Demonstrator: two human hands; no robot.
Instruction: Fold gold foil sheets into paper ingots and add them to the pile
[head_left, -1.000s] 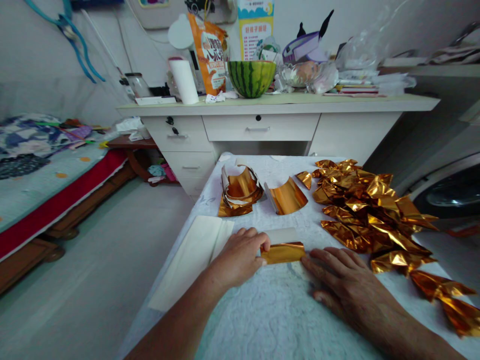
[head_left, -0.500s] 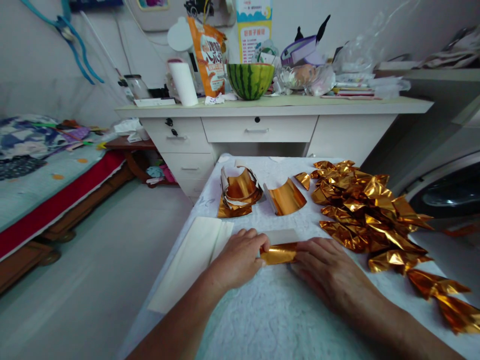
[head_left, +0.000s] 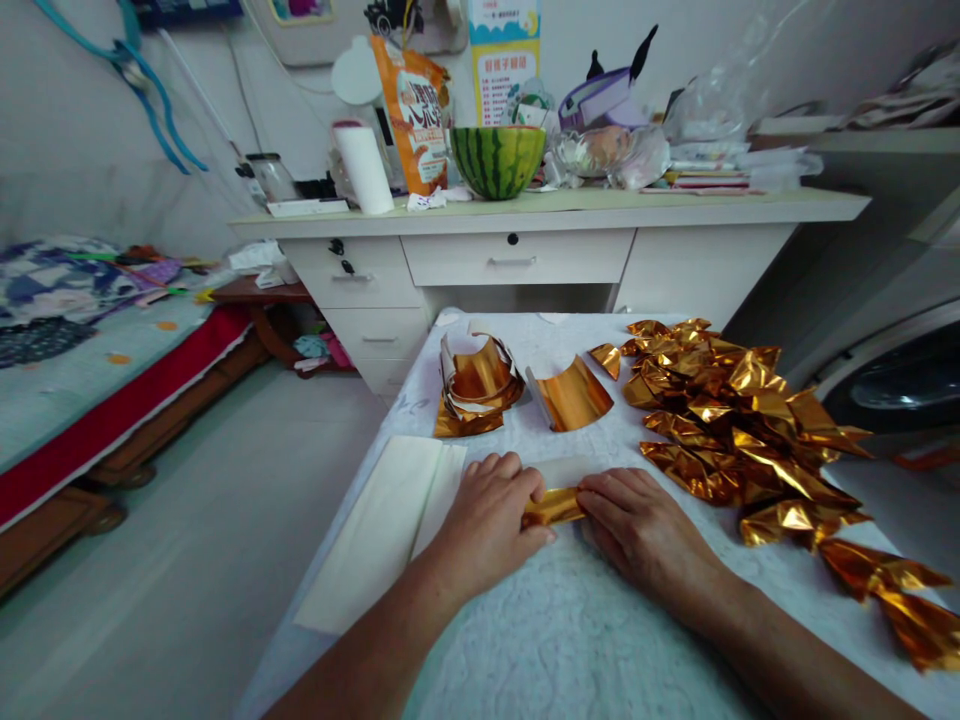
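Note:
A narrow strip of gold foil paper (head_left: 556,506) lies across the front of the table between my hands. My left hand (head_left: 491,515) is closed on its left end, thumb below and fingers above. At the right end my right hand (head_left: 637,520) pinches it, fingers bent together. Just behind the strip lies a pale, flat sheet (head_left: 562,468), partly covered by my hands. A stack of white paper (head_left: 382,525) rests left of my left forearm. Farther back stand curled gold sheets (head_left: 480,385) and a single curved gold sheet (head_left: 571,393).
Folded gold foil pieces (head_left: 720,410) are heaped along the right side of the table (head_left: 517,640). A white desk (head_left: 525,255) behind holds a watermelon half (head_left: 498,160), an orange snack bag (head_left: 416,120) and a paper roll (head_left: 365,168). A bed (head_left: 112,380) is on the left.
My right hand has shifted slightly left and its fingers have drawn in to a pinch. My left thumb has moved along the lower edge. Less of the gold strip shows between the hands.

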